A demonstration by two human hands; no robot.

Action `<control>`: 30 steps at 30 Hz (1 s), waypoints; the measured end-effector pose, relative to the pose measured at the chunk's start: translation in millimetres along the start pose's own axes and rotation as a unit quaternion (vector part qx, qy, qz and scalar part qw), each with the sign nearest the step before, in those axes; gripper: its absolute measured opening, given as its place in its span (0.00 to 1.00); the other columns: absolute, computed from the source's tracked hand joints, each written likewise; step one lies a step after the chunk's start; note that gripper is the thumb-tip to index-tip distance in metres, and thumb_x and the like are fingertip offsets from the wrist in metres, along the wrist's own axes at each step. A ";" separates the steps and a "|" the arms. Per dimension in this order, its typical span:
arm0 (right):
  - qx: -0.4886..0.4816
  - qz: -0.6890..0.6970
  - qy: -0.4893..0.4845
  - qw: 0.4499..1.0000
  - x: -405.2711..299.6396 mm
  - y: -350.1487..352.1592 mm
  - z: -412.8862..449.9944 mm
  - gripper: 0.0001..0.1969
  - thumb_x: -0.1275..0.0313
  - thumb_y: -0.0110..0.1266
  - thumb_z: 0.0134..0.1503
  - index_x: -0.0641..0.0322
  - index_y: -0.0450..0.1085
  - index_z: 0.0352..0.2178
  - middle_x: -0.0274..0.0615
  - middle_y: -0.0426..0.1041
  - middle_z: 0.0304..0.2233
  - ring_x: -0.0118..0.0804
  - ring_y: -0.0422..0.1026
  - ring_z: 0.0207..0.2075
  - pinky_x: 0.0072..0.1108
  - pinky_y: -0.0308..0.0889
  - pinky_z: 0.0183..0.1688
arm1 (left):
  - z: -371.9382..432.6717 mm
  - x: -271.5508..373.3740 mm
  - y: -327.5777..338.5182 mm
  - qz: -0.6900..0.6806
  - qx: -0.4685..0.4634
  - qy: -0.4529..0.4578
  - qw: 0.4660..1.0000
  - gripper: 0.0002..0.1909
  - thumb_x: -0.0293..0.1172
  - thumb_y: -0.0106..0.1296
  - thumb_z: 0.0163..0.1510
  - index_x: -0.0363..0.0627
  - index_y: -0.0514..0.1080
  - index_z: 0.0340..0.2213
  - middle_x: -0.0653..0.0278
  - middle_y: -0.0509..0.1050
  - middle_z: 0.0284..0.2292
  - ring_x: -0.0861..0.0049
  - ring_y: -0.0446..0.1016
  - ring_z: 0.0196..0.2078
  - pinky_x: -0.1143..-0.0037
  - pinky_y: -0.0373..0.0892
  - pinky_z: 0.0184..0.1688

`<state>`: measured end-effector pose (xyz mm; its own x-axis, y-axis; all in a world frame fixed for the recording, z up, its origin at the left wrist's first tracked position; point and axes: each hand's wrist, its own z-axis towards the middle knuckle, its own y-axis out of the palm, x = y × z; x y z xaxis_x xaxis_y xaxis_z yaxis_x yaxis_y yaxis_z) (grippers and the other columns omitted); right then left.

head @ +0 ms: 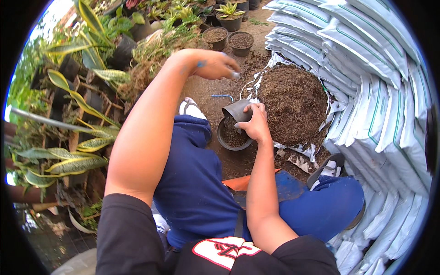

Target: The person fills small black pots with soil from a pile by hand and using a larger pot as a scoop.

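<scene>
In my right hand [256, 122] is a small grey plastic pot [238, 110], tilted with its mouth down to the left. Dark potting mix falls from it into a wider black plant pot [234, 148] standing on the ground just below. My left hand [217, 65] hangs in the air up and to the left, fingers slightly curled and apart, holding nothing. Beside the pots, on the right, a white sack lies torn wide around a big mound of brown potting mix [290, 103]. A thin blue strip [222, 96] lies on the soil left of the small pot.
Stacked white sacks [381, 113] wall in the right side. Two soil-filled pots [241, 41] stand beyond my left hand, with a potted succulent [230, 17] behind them. Variegated snake plants [77, 161] crowd the left. My feet flank the pots, and an orange and blue sheet [288, 184] lies between my legs.
</scene>
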<state>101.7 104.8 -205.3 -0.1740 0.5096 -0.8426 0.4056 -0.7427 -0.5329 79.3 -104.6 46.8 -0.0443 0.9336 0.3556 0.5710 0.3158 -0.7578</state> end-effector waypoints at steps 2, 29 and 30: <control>0.052 -0.003 -0.005 0.999 -14.1 1.1 -4.4 0.31 0.73 0.76 0.34 0.57 0.69 0.42 0.49 0.63 0.56 0.59 0.63 0.59 0.42 0.64 0.62 | -8.9 -6.3 -3.4 0.051 0.021 -0.034 0.998 0.31 0.52 0.52 0.66 0.56 0.66 0.65 0.50 0.74 0.59 0.61 0.72 0.61 0.64 0.67 0.63; 0.044 0.105 0.191 0.975 9.8 -67.5 -21.5 0.33 0.59 0.78 0.37 0.55 0.75 0.47 0.56 0.67 0.56 0.58 0.62 0.62 0.42 0.65 0.62 | 45.7 23.2 32.3 0.005 -0.111 -0.064 0.992 0.30 0.46 0.53 0.65 0.52 0.66 0.65 0.54 0.76 0.58 0.68 0.77 0.55 0.65 0.71 0.57; 0.073 0.127 0.206 0.967 35.1 -79.4 -17.5 0.33 0.59 0.78 0.39 0.58 0.75 0.47 0.54 0.72 0.53 0.50 0.69 0.58 0.38 0.67 0.58 | 57.2 35.2 33.7 0.047 -0.138 -0.070 0.987 0.31 0.46 0.53 0.64 0.51 0.66 0.65 0.53 0.76 0.57 0.66 0.77 0.56 0.65 0.71 0.58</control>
<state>79.1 189.2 -191.3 0.3003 0.4095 -0.8615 0.2517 -0.9052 -0.3425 50.1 -51.4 2.5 -0.0825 0.9767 0.1982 0.7784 0.1873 -0.5991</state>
